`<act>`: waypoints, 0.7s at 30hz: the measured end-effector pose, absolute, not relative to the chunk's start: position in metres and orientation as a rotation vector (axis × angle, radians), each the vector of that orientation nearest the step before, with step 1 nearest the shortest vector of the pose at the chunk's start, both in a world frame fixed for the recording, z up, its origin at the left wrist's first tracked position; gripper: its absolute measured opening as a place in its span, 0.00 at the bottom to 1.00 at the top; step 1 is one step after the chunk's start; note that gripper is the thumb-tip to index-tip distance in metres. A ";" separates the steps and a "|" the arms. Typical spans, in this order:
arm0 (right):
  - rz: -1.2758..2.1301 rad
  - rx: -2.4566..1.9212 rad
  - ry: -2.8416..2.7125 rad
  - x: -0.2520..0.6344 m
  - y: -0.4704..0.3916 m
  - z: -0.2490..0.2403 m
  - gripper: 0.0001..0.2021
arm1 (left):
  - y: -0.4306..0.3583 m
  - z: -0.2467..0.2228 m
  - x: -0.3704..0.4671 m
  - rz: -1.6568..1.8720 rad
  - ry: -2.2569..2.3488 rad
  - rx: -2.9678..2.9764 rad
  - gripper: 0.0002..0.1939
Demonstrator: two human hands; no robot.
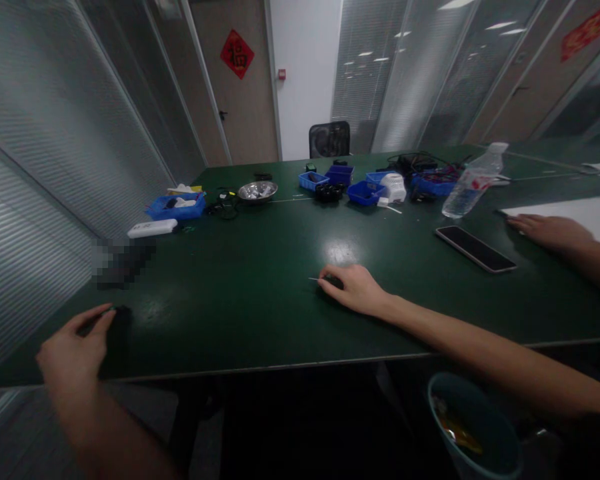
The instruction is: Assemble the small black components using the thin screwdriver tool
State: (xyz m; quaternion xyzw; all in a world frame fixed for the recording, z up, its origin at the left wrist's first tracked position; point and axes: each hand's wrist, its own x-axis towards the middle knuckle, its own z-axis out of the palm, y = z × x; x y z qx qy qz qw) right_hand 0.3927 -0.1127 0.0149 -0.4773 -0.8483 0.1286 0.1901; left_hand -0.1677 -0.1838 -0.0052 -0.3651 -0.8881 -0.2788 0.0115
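My left hand (77, 343) is at the near left of the green table (240, 280), with thumb and fingertips pinched together. A small dark item (123, 311) shows at those fingertips, too dim to name. Near the middle of the table rests my right hand (353, 287), its thumb and forefinger closed on a thin pale rod (313, 279). The rod's tip points left, and the rest of it is hidden by the fingers. The two hands are far apart.
At right, another person's hand (555, 233) lies beside white paper (590, 213). Nearby are a phone (475, 248) and a tilted plastic bottle (475, 183). Blue trays (365, 193), a metal bowl (257, 193) and cables stand behind. A bin (475, 427) is below the front edge.
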 end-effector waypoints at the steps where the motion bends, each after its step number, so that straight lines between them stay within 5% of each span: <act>1: 0.364 -1.345 -2.385 0.393 -0.113 0.015 0.15 | -0.184 -0.004 -0.168 -0.856 -2.781 -1.120 0.28; 21: 0.355 -1.317 -2.382 0.393 -0.114 0.015 0.15 | -0.183 -0.005 -0.157 -0.956 -2.833 -0.986 0.24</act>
